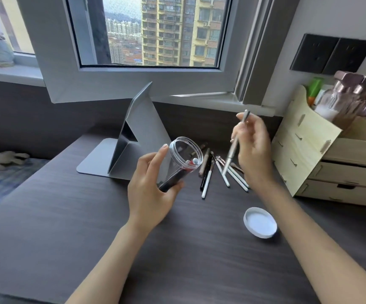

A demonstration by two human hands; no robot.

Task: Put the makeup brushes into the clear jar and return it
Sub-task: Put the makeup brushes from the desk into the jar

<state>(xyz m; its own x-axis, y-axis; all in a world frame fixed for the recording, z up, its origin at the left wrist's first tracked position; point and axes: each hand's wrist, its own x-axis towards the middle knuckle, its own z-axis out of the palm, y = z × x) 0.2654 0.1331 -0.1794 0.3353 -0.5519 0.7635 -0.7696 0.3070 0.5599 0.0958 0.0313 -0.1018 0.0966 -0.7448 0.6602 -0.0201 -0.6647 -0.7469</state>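
My left hand (149,189) grips the clear jar (183,159), tilted with its open mouth up and to the right; a dark brush with a red band and a pale tip lies inside. My right hand (254,150) pinches a thin white-handled makeup brush (234,145), held slanted above the desk just right of the jar's mouth. Several more makeup brushes (217,172), white, black and tan, lie in a loose pile on the desk between my hands. The jar's white lid (260,222) rests upside down on the desk near my right forearm.
A grey folding stand mirror (131,132) stands behind the jar. A pale wooden drawer organiser (322,154) with bottles fills the right side. The dark wood-grain desk (68,216) runs under an inward-swung window (147,75). A bed lies at left.
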